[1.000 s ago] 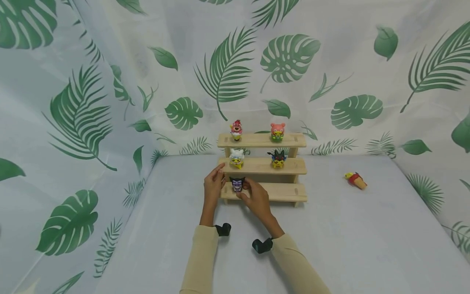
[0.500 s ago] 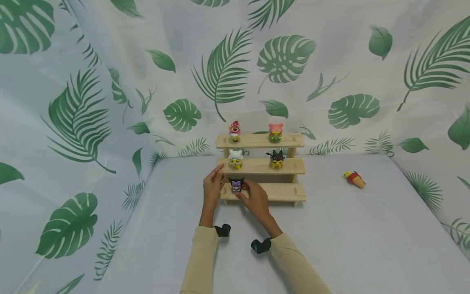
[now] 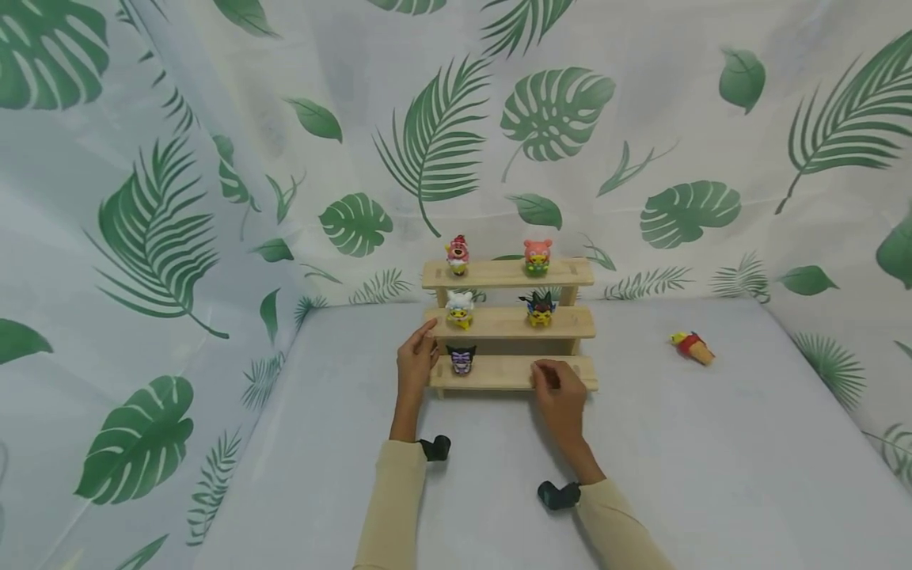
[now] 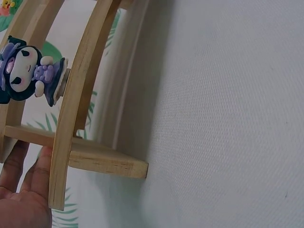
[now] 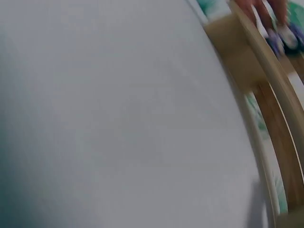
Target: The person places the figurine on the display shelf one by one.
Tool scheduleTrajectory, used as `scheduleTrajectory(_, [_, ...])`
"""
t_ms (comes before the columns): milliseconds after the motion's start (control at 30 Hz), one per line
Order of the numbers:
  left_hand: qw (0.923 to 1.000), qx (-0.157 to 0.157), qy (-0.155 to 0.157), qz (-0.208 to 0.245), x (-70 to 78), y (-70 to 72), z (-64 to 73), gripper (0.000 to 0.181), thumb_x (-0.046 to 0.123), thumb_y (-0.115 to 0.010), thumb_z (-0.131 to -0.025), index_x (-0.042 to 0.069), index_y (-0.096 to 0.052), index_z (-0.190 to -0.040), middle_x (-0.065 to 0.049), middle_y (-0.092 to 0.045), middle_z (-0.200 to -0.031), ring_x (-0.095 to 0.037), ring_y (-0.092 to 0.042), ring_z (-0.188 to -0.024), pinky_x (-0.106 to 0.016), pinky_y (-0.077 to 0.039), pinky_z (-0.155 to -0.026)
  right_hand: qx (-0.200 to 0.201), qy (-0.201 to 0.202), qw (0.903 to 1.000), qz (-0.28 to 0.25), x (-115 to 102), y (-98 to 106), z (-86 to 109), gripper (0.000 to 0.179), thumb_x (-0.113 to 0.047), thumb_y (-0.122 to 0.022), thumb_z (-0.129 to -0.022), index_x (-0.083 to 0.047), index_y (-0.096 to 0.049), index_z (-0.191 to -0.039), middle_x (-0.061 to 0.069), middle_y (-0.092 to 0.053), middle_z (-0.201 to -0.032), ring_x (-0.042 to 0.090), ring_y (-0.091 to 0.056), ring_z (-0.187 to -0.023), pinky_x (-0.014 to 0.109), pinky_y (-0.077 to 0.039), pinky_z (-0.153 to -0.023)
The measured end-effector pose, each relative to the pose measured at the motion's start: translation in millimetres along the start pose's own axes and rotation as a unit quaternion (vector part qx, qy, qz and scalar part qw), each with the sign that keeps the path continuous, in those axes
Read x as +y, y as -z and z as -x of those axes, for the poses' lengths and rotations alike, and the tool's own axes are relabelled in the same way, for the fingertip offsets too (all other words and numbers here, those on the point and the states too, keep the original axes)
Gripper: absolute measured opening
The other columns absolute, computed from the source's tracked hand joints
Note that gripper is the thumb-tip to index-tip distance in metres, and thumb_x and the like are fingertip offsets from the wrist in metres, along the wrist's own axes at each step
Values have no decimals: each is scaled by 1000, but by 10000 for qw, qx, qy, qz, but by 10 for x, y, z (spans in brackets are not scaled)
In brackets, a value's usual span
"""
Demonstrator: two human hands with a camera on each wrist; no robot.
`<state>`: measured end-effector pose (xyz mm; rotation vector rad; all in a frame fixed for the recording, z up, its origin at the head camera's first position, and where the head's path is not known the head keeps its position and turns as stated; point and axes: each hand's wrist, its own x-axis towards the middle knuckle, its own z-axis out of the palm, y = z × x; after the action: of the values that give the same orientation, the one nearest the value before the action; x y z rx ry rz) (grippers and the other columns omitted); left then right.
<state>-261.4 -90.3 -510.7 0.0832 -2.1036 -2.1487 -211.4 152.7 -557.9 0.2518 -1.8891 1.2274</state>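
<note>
A three-tier wooden stand (image 3: pixel 509 372) holds small figurines. On its bottom tier, toward the left, a figurine (image 3: pixel 461 361) with a black pointed hood and purple bow stands upright; its white face and purple dress show in the left wrist view. My left hand (image 3: pixel 416 364) rests against the stand's left end, fingers extended along the side panel, as the left wrist view (image 4: pixel 26 190) also shows. My right hand (image 3: pixel 561 388) is over the right part of the bottom tier, fingers loosely bent, holding nothing that I can see. The right wrist view is blurred.
The middle tier carries a white-hooded figurine (image 3: pixel 459 310) and a black-eared one (image 3: pixel 540 309). A red-hatted figurine (image 3: pixel 458 255) and a pink one (image 3: pixel 537 257) stand on top. A red and yellow figurine (image 3: pixel 692 347) lies on the table to the right. Leaf-patterned cloth (image 3: pixel 427 47) hangs behind.
My right hand has let go of the black-hooded figurine and moved right along the bottom tier. The figurine stays standing there. My left hand has kept its place at the stand's left end.
</note>
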Motion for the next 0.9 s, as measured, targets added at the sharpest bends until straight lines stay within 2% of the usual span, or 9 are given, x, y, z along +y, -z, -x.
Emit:
scheduleTrajectory(100, [9999, 93, -115, -63, -32, 4, -17, 35, 32, -51, -102, 18, -63, -132, -12, -64, -124, -15, -63, -102, -38, -57, -85, 930, -492, 9935, 433, 200, 305, -120, 7, 0, -70, -87, 4, -71, -92, 15, -67, -77, 5, -55, -64, 6, -40, -59])
scheduleTrajectory(233, [9995, 186, -209, -122, -36, 3, -33, 34, 31, -51, -103, 18, -63, -131, -11, -62, -131, -19, -63, -110, -35, -57, -88, 1609, -1875, 9627, 1103, 497, 718, -314, 22, -13, -63, -94, 4, -67, -107, 18, -62, -95, -10, -47, -70, 6, -38, -62])
scheduleTrajectory(300, [9995, 206, -167, -143, -42, -6, -34, 33, 32, -51, -103, 19, -64, -131, -12, -63, -126, -18, -63, -107, -32, -58, -85, 1737, -2752, 9360, 1345, 646, 931, -405, 32, -18, -59, -96, -1, -59, -122, 16, -54, -116, -12, -45, -71, 6, -38, -67])
scheduleTrajectory(400, [9997, 184, -92, -160, -57, -26, -29, 33, 33, -52, -102, 20, -65, -130, -12, -65, -120, -14, -63, -100, -27, -58, -78, 1568, -3932, 8930, 1528, 825, 1242, -534, 53, -23, -53, -97, -15, -35, -146, 11, -29, -142, -2, -50, -86, 12, -42, -81])
scheduleTrajectory(500, [9997, 163, -52, -187, -69, -33, -28, 34, 34, -52, -102, 20, -65, -130, -12, -65, -119, -11, -63, -97, -24, -57, -75, 1107, -4599, 8673, 1551, 986, 1476, -637, 70, -23, -49, -96, -23, -12, -156, 10, -9, -153, 18, -44, -125, 23, -34, -110])
scheduleTrajectory(567, [9997, 151, -69, -179, -74, -28, -37, 35, 34, -52, -102, 19, -64, -131, -13, -65, -120, -12, -63, -97, -28, -58, -77, 678, -4737, 8650, 1507, 1089, 1576, -698, 75, -21, -48, -96, -19, -4, -158, 13, -5, -157, 26, -25, -144, 32, -22, -121])
scheduleTrajectory(633, [9998, 123, -73, -144, -67, -19, -41, 36, 33, -51, -103, 17, -63, -133, -14, -65, -121, -14, -63, -100, -35, -58, -81, 289, -4740, 8679, 1456, 1192, 1641, -750, 77, -20, -49, -96, -15, -4, -158, 16, -6, -159, 29, -17, -148, 38, -18, -123])
scheduleTrajectory(767, [9999, -8, -12, -126, 22, -6, -17, 36, 27, -49, -104, 12, -60, -135, -18, -63, -124, -21, -62, -108, -49, -55, -90, -367, -4707, 8673, 1578, 1329, 1717, -830, 75, -23, -51, -97, -11, -9, -158, 21, -13, -160, 35, -23, -146, 44, -23, -121])
scheduleTrajectory(900, [9997, -36, -10, -249, 198, -17, 87, 35, 22, -48, -105, 8, -60, -135, -18, -63, -122, -25, -63, -107, -50, -55, -89, -596, -4631, 8669, 1743, 1381, 1750, -862, 69, -25, -52, -98, -8, -19, -157, 24, -22, -157, 38, -24, -144, 48, -21, -121])
